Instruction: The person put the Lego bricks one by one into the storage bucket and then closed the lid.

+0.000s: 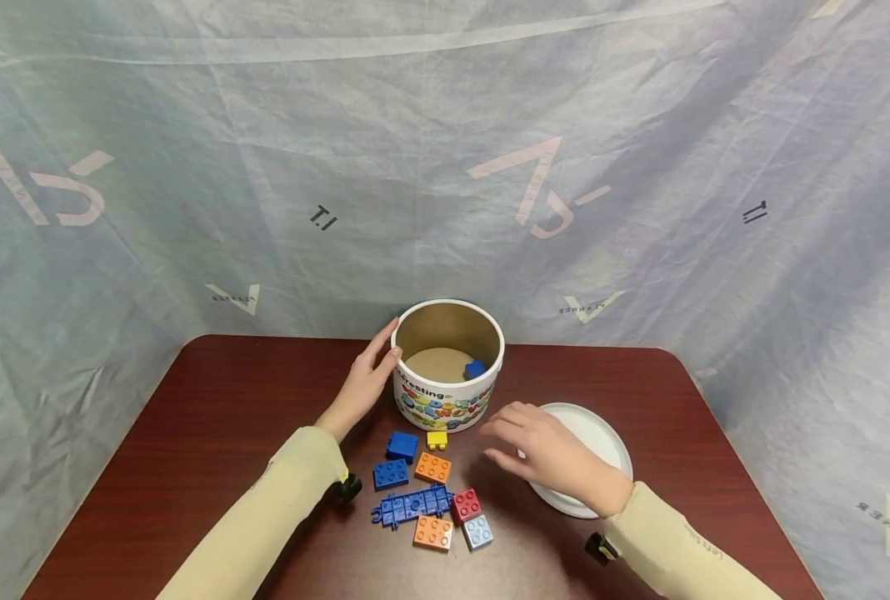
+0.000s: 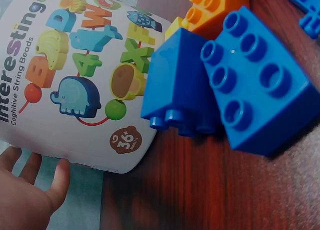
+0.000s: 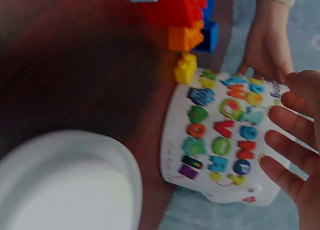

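Note:
A white printed tub [image 1: 445, 407] stands upright with its mouth uncovered, and a small blue piece [image 1: 475, 369] lies inside. My left hand [image 1: 359, 387] rests against the tub's left side, its fingers extended along the wall and rim. To the right of the tub, my right hand [image 1: 553, 454] hovers with loosely bent fingers and holds nothing. Beneath that hand lies a round white lid [image 1: 602, 433]. In front of the tub are a yellow brick [image 1: 437, 439], two blue bricks [image 2: 265, 85], two orange bricks [image 1: 433, 467] and a long blue base piece [image 1: 415, 505].
A red brick [image 1: 466, 505] and a light blue brick [image 1: 478, 532] lie at the right end of the blue base piece. The dark red tabletop [image 1: 265, 383] ends at a grey cloth backdrop [image 1: 385, 167] behind the tub.

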The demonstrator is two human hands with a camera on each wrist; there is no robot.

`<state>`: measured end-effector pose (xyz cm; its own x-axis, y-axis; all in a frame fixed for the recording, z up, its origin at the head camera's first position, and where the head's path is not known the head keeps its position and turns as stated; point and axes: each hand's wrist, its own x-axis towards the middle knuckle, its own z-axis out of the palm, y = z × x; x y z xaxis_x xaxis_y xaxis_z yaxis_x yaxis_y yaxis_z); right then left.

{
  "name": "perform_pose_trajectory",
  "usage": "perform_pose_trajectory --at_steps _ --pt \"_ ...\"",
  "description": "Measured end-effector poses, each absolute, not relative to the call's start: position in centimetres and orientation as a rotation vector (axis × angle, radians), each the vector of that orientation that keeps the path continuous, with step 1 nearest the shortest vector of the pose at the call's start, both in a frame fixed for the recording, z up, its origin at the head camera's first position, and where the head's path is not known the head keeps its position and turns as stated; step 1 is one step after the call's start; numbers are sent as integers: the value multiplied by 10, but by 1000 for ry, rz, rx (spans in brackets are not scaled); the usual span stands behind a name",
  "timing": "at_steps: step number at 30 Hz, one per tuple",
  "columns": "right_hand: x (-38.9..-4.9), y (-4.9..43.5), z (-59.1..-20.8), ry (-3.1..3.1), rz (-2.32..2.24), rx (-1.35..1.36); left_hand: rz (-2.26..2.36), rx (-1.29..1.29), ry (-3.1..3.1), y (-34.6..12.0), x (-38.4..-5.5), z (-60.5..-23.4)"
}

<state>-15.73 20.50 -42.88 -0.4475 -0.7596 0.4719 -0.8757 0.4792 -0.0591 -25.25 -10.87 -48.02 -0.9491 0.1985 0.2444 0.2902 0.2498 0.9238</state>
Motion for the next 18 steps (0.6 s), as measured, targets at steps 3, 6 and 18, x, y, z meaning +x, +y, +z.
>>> perform_pose_trajectory --at_steps 3,6,18 --pt "-153 204 -439 -2361 424 1393 -1816 -469 -2427 -109 -252 -480" --pt "-149 203 -448 -2384 442 1420 -1816 -464 -2429 -108 -252 -480" --pt "-135 200 -472 -2536 493 1532 -1820 -471 -2403 -108 -252 -481"
